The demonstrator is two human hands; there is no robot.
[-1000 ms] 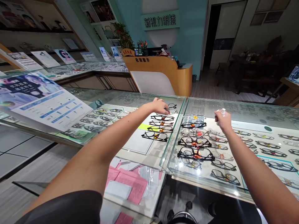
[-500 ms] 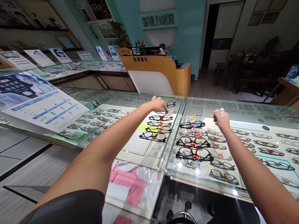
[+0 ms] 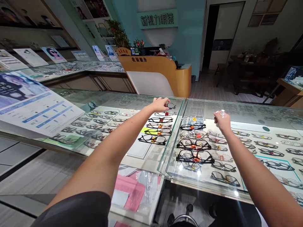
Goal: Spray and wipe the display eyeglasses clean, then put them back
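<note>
My left hand reaches to the far side of the glass counter, its fingers closed at the left end of a small dark pair of eyeglasses. Below it, a column of eyeglasses runs toward me, among them a black pair at the near end. My right hand is closed around a small white-capped bottle, held upright above the counter; most of the bottle is hidden in the fist. A second column, with thick black eyeglasses in front, stands between my hands on the right counter section.
Glass display counters hold many more eyeglasses beneath the top. A large printed sign card leans on the left. Pink papers lie on a lower shelf. A wooden cashier desk stands behind, and a stool base below.
My left hand has moved slightly away from the pair with the red tag, up to the small dark pair at the back. The right hand keeps the bottle; the view has shifted a little.
</note>
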